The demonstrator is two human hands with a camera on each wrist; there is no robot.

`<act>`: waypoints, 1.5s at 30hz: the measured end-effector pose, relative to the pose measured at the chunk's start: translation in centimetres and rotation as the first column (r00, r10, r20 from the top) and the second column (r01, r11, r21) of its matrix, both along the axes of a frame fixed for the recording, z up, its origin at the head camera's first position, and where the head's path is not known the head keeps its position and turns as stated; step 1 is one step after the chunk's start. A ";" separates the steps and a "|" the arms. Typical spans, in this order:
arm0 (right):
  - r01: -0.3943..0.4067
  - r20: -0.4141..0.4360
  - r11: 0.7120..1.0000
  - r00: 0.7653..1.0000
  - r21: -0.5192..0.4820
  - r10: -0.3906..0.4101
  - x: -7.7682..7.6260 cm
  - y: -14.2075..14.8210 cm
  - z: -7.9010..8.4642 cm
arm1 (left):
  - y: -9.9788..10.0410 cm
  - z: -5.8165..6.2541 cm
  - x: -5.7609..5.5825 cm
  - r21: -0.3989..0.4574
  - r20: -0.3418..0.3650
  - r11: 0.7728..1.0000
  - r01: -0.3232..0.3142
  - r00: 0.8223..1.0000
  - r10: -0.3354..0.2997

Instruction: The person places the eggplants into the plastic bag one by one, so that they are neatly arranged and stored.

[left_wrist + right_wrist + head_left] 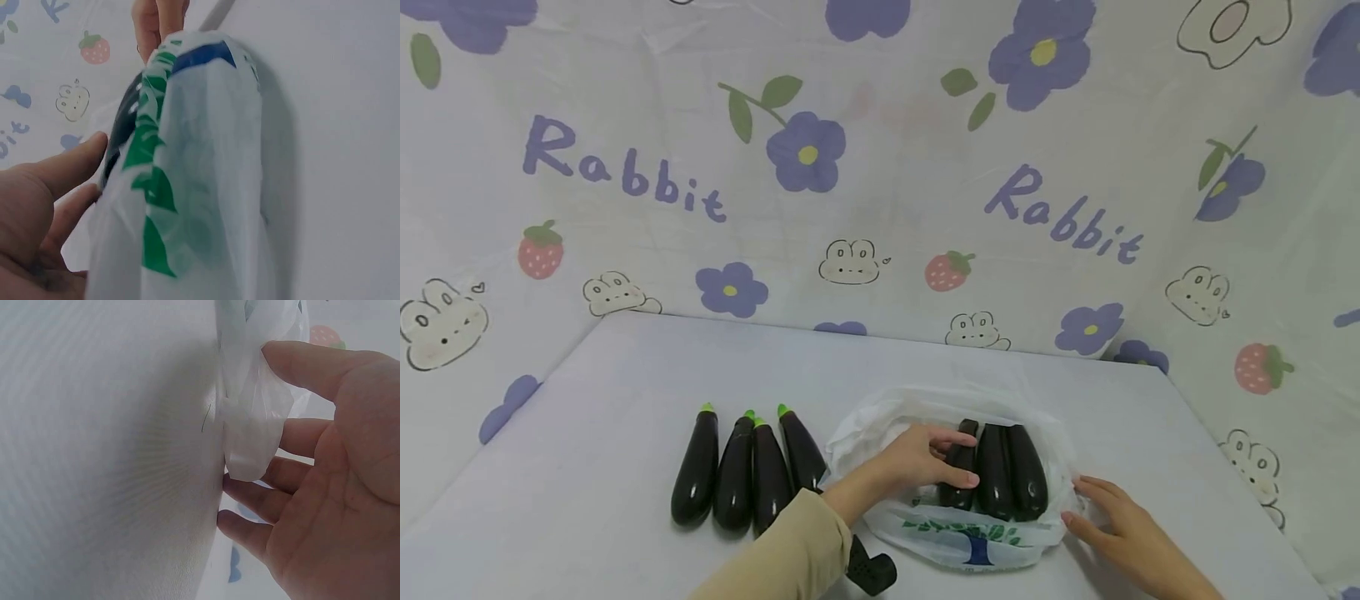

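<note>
A white plastic bag (970, 542) with a green leaf print lies with its mouth spread. Inside, a left eggplant (958, 497) lies beside two other dark eggplants (1011, 471). My left hand (917, 458) reaches over the bag's left rim, its thumb and forefinger stretched across that left eggplant. In the left wrist view the fingertips (94, 147) come right up to its dark side. My right hand (1120, 525) is at the bag's right side, fingers spread. In the right wrist view loose plastic (253, 437) hangs between its thumb and fingers, the thumb tip touching it.
Several eggplants (695, 475) with green stem ends lie in a row left of the bag, partly behind my left sleeve (790, 542). A black object (872, 571) shows beside that sleeve. A printed curtain (880, 192) hangs behind the white table (587, 400).
</note>
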State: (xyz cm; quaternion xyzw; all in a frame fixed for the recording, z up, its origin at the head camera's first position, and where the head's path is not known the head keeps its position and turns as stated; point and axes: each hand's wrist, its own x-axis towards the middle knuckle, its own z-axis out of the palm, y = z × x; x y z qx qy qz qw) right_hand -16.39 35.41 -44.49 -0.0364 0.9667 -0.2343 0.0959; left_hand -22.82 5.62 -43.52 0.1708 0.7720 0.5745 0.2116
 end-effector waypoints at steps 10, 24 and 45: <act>0.005 0.021 1.000 1.000 -0.023 -0.005 -0.1 0.0 0.0 | -1.2 2.2 2.5 -0.063 -0.140 0.998 0.032 0.989 -0.040; -0.016 -0.004 1.000 1.000 0.009 0.016 -0.1 -0.1 -0.2 | -17.3 5.0 7.9 0.022 -0.224 0.978 -0.209 0.952 0.209; 0.034 0.040 0.999 0.999 -0.032 -0.033 -0.2 0.0 -0.3 | -28.1 -0.9 7.6 -0.067 -0.182 0.815 -0.576 0.810 0.558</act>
